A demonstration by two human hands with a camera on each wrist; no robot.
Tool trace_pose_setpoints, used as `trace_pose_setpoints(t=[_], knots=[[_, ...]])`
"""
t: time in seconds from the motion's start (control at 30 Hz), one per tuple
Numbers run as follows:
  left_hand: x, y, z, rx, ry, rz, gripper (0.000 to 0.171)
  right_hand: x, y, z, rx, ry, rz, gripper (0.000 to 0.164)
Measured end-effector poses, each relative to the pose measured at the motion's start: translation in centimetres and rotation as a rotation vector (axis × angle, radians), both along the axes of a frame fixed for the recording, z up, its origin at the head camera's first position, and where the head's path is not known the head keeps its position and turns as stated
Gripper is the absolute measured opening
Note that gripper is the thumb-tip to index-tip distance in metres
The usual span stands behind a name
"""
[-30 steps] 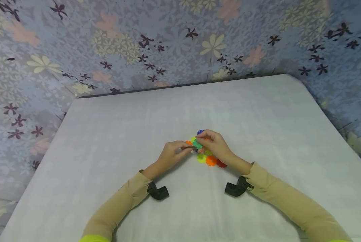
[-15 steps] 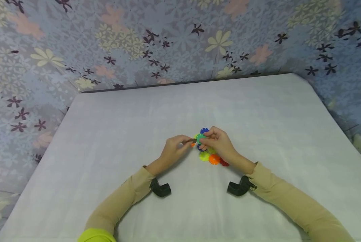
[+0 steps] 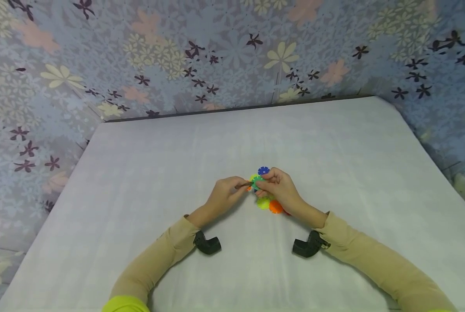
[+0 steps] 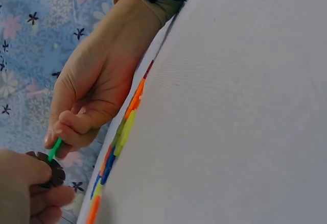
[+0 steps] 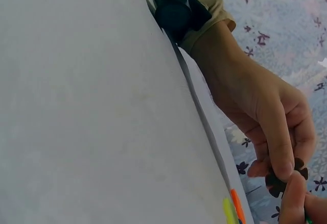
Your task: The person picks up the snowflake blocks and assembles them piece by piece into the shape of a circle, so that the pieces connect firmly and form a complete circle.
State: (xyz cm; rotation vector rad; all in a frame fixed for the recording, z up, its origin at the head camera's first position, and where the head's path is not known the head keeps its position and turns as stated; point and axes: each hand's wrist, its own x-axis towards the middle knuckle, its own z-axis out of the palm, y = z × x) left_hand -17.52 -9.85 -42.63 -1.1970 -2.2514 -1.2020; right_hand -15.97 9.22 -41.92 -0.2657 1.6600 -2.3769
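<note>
My left hand (image 3: pixel 221 195) pinches a brown notched flower disc (image 4: pixel 53 170) between thumb and fingers, and the head view shows it edge-on. Opposite it, my right hand (image 3: pixel 281 186) pinches a green notched disc (image 3: pixel 256 183) by its right side. In the left wrist view the green disc stands edge-on, its rim right at the notched edge of the brown one, the two crossing at an angle. Both discs are held above the loose pieces on the table. The right wrist view has the left hand (image 5: pixel 260 101) in full, with the right hand (image 5: pixel 296 201) cut off at the corner.
Around and under the hands lie several loose flower discs: a blue one (image 3: pixel 263 170), a yellow-green one (image 3: pixel 263 203) and an orange one (image 3: pixel 276 207). Others are partly covered by the right hand. The table (image 3: pixel 170 156) has a white cover and meets a flowered wall (image 3: pixel 224 56).
Both hands keep their pinch on the brown and green discs, shifting only slightly. Over the last half second the right hand has dropped a little, covering more of the red disc.
</note>
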Motion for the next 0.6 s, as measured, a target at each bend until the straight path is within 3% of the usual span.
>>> trace_pose_setpoints(t=[0.13,0.37,0.6], knots=[[0.0,0.2,0.0,0.081,-0.027,-0.018,0.009,0.0,0.1,-0.1,0.049,0.005,0.018,0.012],[0.2,0.3,0.4,0.158,-0.133,-0.003,0.009,-0.2,0.7,0.2,0.172,0.058,0.108,0.032],[1.7,0.5,3.0,0.18,-0.333,-0.022,0.005,-0.3,0.8,0.2,0.177,0.105,0.138,0.028]])
